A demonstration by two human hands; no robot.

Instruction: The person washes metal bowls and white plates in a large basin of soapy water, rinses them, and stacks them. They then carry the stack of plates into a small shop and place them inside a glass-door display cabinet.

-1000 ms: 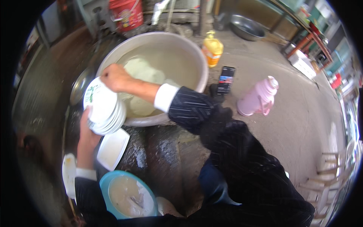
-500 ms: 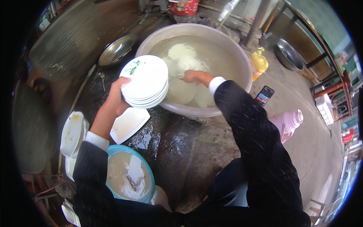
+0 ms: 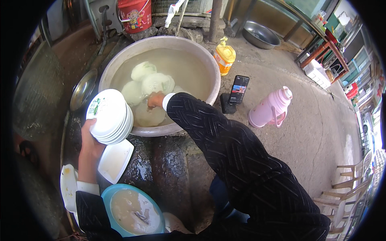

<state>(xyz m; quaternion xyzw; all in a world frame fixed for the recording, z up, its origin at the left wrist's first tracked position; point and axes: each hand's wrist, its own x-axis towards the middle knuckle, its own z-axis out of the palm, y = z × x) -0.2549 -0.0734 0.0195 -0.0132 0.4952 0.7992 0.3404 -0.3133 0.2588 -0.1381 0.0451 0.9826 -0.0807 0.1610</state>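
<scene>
Head view: the left grip (image 3: 91,141) is holding stacked plates (image 3: 107,112) by the tub (image 3: 159,131); the right grip (image 3: 155,100) is resting among dishes (image 3: 158,83) in cloudy water (image 3: 183,64), how closed I can't tell. If wet, that one-handed stack could be slipping.

Black jacket (image 3: 249,160), patterned.
Sleeves (image 3: 205,124) bear pale slanting dashes; white cuffs (image 3: 88,187) edge both; dark-blue trousers (image 3: 220,199) show at lower centre.
</scene>
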